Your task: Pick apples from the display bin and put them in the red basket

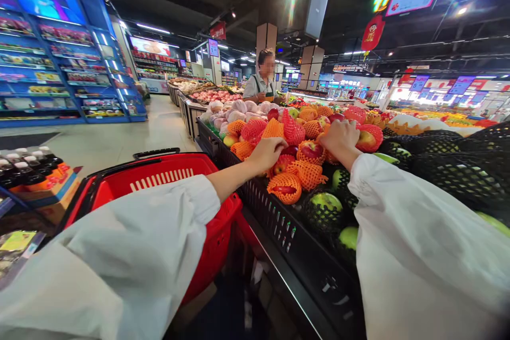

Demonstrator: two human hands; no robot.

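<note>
Both my hands reach into a heap of apples in orange and pink foam nets. My left hand (268, 154) is closed, its fingers bent down among the fruit, beside a netted apple (283, 163). What it grips, if anything, is hidden. Further right, my right hand (340, 138) curls its fingers over the pile, left of a pink-netted apple (368, 138); its grip is hidden too. Closer to me lie an orange-netted apple (285, 188) and an orange foam net (308, 173). White sleeves cover my forearms.
A red shopping basket (211, 244) stands left of the black display crate (274, 212). Green melons in black nets (324, 207) lie at the right. A person in an apron (261, 85) stands behind the produce. Dark bottles (30, 167) are at far left.
</note>
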